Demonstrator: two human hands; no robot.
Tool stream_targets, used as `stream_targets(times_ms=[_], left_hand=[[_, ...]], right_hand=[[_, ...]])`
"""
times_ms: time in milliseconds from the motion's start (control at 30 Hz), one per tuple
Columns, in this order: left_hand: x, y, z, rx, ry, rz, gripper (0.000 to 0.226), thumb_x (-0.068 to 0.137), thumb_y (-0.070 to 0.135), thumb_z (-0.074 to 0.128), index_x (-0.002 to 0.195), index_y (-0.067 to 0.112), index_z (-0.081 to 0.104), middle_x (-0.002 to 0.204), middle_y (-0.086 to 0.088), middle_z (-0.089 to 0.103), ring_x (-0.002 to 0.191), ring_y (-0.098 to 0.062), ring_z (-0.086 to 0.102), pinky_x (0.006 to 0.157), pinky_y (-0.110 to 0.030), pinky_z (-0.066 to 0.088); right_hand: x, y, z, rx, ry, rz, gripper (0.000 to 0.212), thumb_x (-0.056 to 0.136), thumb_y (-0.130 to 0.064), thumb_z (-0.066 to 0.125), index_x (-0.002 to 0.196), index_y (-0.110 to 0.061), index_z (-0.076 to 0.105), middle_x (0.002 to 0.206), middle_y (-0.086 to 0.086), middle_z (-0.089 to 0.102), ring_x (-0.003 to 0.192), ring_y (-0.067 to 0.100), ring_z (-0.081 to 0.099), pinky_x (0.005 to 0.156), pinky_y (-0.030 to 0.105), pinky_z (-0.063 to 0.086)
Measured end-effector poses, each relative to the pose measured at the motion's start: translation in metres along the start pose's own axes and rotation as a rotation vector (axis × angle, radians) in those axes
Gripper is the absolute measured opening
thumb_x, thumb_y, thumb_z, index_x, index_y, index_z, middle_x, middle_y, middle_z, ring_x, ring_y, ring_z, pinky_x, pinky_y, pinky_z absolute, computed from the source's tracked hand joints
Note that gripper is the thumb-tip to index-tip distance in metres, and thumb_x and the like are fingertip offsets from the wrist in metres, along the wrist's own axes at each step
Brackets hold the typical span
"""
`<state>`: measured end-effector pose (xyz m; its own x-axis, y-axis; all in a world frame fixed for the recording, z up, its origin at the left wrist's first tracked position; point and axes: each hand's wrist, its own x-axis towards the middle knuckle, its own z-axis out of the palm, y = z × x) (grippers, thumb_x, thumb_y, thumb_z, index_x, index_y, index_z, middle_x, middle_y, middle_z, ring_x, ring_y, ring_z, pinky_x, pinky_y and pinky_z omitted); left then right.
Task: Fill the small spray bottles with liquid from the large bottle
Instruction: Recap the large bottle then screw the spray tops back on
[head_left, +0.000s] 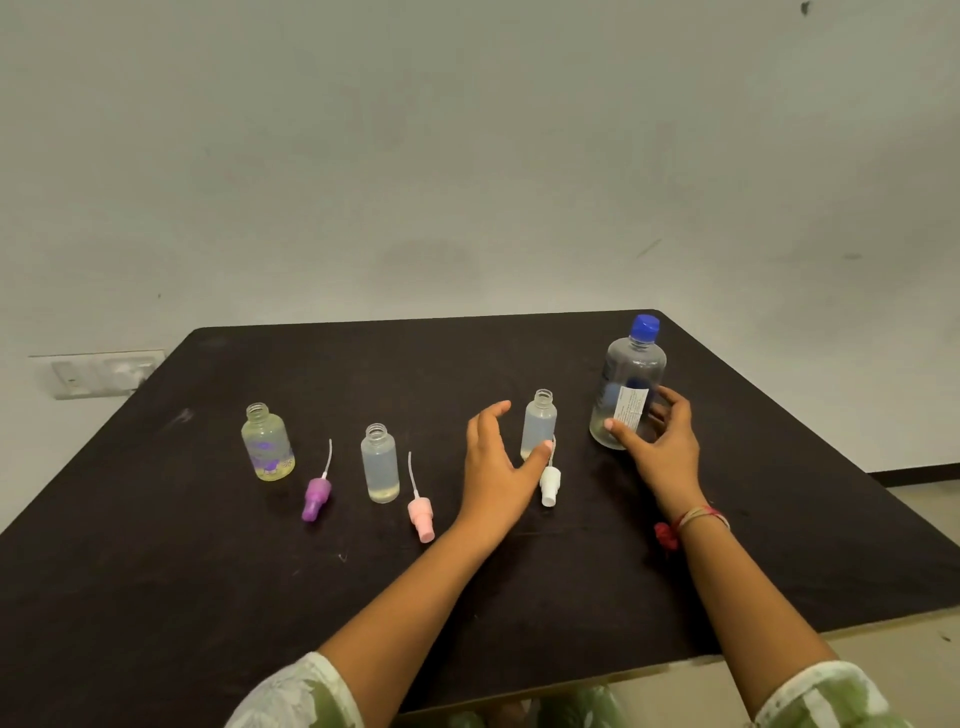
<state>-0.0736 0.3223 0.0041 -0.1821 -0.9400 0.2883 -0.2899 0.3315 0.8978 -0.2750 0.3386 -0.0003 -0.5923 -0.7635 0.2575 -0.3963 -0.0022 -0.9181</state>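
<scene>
Though the print on the white label (631, 405) is too small to read, we can see that it faces us on the large bottle (631, 374), which stands upright at the far right of the black table (208, 597) with its blue cap (644, 327) on. Only a shallow layer of liquid shows near its base, and our right hand (665, 447) covers part of that. This hand grips the bottle low down, thumb tip on the label and fingers curled round the right side. A red thread band (698, 517) circles the wrist.

Our left hand (493, 467) is spread open, fingers raised to the left of the right small bottle (540, 421). The thumb crosses in front of that bottle's lower edge, and we cannot tell whether it touches. It also hides part of the tube of the white spray top (549, 483) lying just in front.

Further left stand the middle small bottle (380, 462) and the left small bottle (266, 444), both uncapped like the first. A pink spray top (422, 517) and a purple spray top (315, 499) lie beside them. The left bottle's purple marking is blurred.

Both patterned sleeves (296, 696) are cut off at the bottom edge. A switch plate (98, 371) on the wall is partly hidden behind the table's corner.
</scene>
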Motion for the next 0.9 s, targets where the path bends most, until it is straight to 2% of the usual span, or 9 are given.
stream_targets(times_ms=[133,233,300,400,467,567,667,767,900], left_hand=[[0.005,0.001,0.004,0.02,-0.017,0.03,0.069,0.082,0.032,0.072,0.14,0.02,0.036,0.142,0.001,0.035,0.126,-0.014,0.042,0.096,-0.02,0.035],[0.003,-0.004,0.007,0.063,-0.074,0.06,0.073,0.084,0.036,0.07,0.143,0.019,0.03,0.145,0.001,0.033,0.13,-0.013,0.038,0.098,-0.021,0.034],[0.003,-0.007,0.007,0.081,-0.093,0.072,0.074,0.085,0.037,0.067,0.145,0.018,0.028,0.147,0.0,0.031,0.132,-0.014,0.036,0.099,-0.022,0.032],[0.008,-0.007,0.009,0.048,-0.076,0.062,0.07,0.088,0.035,0.065,0.145,0.016,0.029,0.148,-0.003,0.033,0.134,-0.016,0.037,0.099,-0.019,0.03],[0.012,-0.006,0.011,0.028,-0.087,0.043,0.069,0.09,0.035,0.062,0.146,0.016,0.027,0.149,-0.004,0.033,0.135,-0.017,0.036,0.099,-0.019,0.028],[0.017,-0.009,0.011,-0.021,-0.116,0.007,0.066,0.093,0.033,0.058,0.148,0.018,0.024,0.151,-0.003,0.032,0.138,-0.017,0.033,0.103,-0.022,0.028],[0.021,-0.013,0.011,-0.083,-0.16,-0.02,0.062,0.095,0.029,0.055,0.148,0.02,0.024,0.152,-0.003,0.035,0.139,-0.016,0.034,0.108,-0.026,0.03],[0.02,-0.013,0.014,-0.066,-0.218,-0.001,0.058,0.095,0.03,0.054,0.146,0.022,0.027,0.145,-0.003,0.043,0.131,-0.017,0.044,0.108,-0.036,0.039],[0.02,-0.012,0.016,-0.033,-0.203,0.043,0.056,0.096,0.025,0.055,0.145,0.017,0.03,0.141,-0.006,0.044,0.126,-0.018,0.046,0.103,-0.031,0.041]], right_hand=[[-0.007,-0.001,-0.002,0.022,0.1,0.016,0.082,0.071,-0.032,0.083,0.138,-0.022,0.037,0.142,0.005,0.044,0.131,0.019,0.042,0.106,0.035,0.037],[-0.026,-0.008,-0.007,-0.001,0.225,-0.013,0.054,0.074,-0.038,0.078,0.117,-0.022,0.05,0.12,0.001,0.052,0.111,0.016,0.051,0.098,0.037,0.046],[-0.045,-0.014,-0.007,-0.018,0.189,-0.084,0.036,0.076,-0.037,0.077,0.098,-0.019,0.055,0.101,0.001,0.057,0.093,0.019,0.057,0.084,0.036,0.052],[-0.073,-0.021,0.004,-0.055,-0.036,-0.175,0.034,0.07,-0.036,0.081,0.086,-0.021,0.055,0.091,0.0,0.058,0.083,0.012,0.056,0.068,0.016,0.046],[-0.082,-0.023,0.013,-0.155,-0.194,-0.249,0.044,0.064,-0.04,0.084,0.092,-0.028,0.051,0.096,-0.009,0.053,0.086,0.004,0.052,0.071,0.013,0.043],[-0.084,-0.024,0.023,-0.286,-0.314,-0.306,0.053,0.066,-0.045,0.081,0.104,-0.033,0.046,0.104,-0.021,0.045,0.094,0.0,0.049,0.082,0.022,0.043],[-0.083,-0.027,0.031,-0.415,-0.344,-0.299,0.055,0.068,-0.047,0.078,0.108,-0.033,0.044,0.106,-0.018,0.043,0.092,0.002,0.049,0.088,0.032,0.042],[-0.083,-0.028,0.036,-0.506,-0.337,-0.3,0.045,0.075,-0.04,0.073,0.109,-0.025,0.046,0.104,-0.01,0.044,0.089,0.007,0.048,0.087,0.039,0.043],[-0.083,-0.028,0.036,-0.5,-0.304,-0.29,0.033,0.08,-0.031,0.068,0.1,-0.028,0.043,0.098,-0.007,0.046,0.086,0.009,0.046,0.082,0.035,0.041]])
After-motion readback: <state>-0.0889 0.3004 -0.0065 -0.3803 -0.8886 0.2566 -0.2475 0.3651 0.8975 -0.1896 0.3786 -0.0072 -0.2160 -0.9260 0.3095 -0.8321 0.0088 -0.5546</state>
